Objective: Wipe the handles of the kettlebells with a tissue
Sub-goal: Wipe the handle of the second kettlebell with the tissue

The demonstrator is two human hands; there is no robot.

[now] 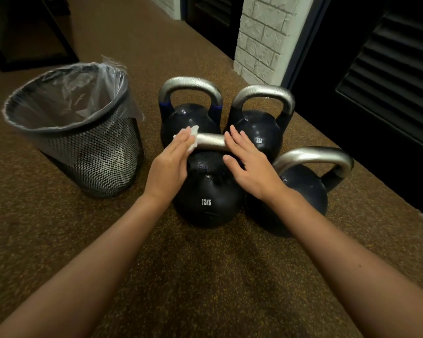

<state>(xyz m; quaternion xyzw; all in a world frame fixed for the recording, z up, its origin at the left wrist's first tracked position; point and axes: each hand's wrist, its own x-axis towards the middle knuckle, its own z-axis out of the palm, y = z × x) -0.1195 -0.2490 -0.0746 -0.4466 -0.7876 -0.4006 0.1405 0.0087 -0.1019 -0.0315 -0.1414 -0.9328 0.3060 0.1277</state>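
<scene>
Currently left hand (pixel 169 164), fingers straight, presses tissue (pixel 193 139) on centre kettlebell (pixel 208 191) handle (pixel 211 140); right hand (pixel 249 167) flat, steadying; suggest wrapping tissue fully round bar.

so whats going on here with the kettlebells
A person is wiping kettlebell handles. The left hand presses a white tissue with straight fingers against the left end of the handle of the 12KG kettlebell, while the right hand lies open across the handle's right end. Three more kettlebells stand around it, untouched right now. A mesh bin with a plastic liner stands to the left.
</scene>
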